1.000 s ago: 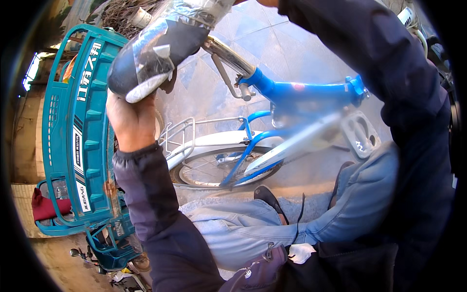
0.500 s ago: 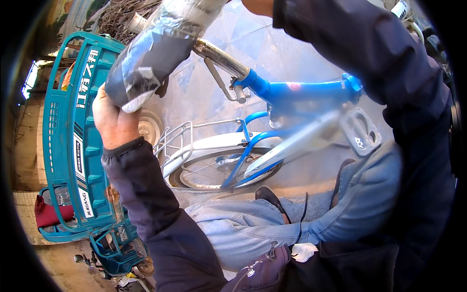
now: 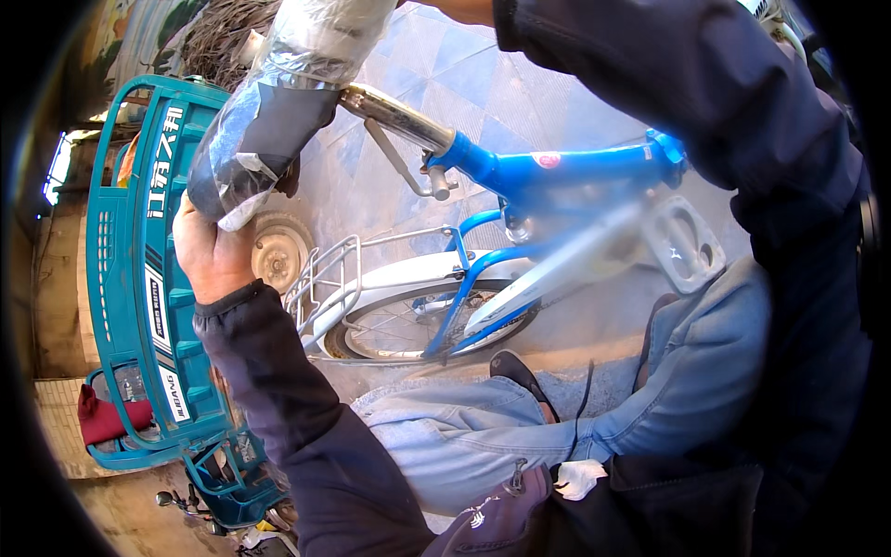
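A black bicycle saddle (image 3: 286, 125), partly wrapped in clear plastic film, sits on a chrome seat post (image 3: 399, 119) at the upper left. My left hand (image 3: 218, 249) is closed around the saddle's lower end. At the top edge shows only a bit of my right hand (image 3: 461, 7), close to the saddle's upper end; its fingers are out of the picture. The post runs into a blue bicycle frame (image 3: 585, 178), with a quick-release lever (image 3: 394, 160) hanging below the collar. A whitish cover (image 3: 566, 265) crosses the lower frame.
The rear wheel (image 3: 418, 325) with its white mudguard and a wire rack (image 3: 325, 278) lies nearer me. A teal cargo tricycle (image 3: 176, 269) stands at the left. My legs in jeans (image 3: 483, 432) are below, beside a grey plastic pedal-shaped part (image 3: 687, 246). Tiled floor (image 3: 520, 93) extends beyond.
The saddle, seat post and upper frame have shifted slightly left, with my left hand still gripping the saddle. My right arm has also moved a little left.
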### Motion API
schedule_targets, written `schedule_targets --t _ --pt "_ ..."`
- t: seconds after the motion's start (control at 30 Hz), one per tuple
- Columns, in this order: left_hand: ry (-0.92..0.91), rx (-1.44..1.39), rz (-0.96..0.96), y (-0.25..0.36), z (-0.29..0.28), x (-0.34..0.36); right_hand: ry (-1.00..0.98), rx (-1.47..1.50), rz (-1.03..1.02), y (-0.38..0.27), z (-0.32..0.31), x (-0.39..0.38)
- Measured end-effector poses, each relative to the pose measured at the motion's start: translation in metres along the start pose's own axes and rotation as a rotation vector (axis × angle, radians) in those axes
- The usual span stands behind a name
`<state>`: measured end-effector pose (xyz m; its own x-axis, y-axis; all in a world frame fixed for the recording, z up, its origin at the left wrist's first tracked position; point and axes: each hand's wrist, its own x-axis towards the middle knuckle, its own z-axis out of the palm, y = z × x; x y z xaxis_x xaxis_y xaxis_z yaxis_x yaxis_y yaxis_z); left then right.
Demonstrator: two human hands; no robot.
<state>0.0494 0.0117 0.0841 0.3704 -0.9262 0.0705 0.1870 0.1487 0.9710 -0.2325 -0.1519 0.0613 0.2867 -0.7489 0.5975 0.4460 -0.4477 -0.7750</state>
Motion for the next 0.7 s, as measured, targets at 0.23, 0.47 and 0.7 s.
schedule_targets --t 0.23,0.47,0.7 --pt "0.167 0.039 -0.094 -0.057 -0.003 0.029 -0.045 -0.133 0.076 -0.024 -0.018 0.002" --pt "-0.374 0.85 -0.602 -0.139 -0.001 0.016 0.036 -0.286 0.186 -0.011 -0.046 -0.064" --pt "-0.98 1.166 -0.669 -0.173 0.036 0.0 0.439 -0.553 0.381 -0.075 -0.12 -0.189"
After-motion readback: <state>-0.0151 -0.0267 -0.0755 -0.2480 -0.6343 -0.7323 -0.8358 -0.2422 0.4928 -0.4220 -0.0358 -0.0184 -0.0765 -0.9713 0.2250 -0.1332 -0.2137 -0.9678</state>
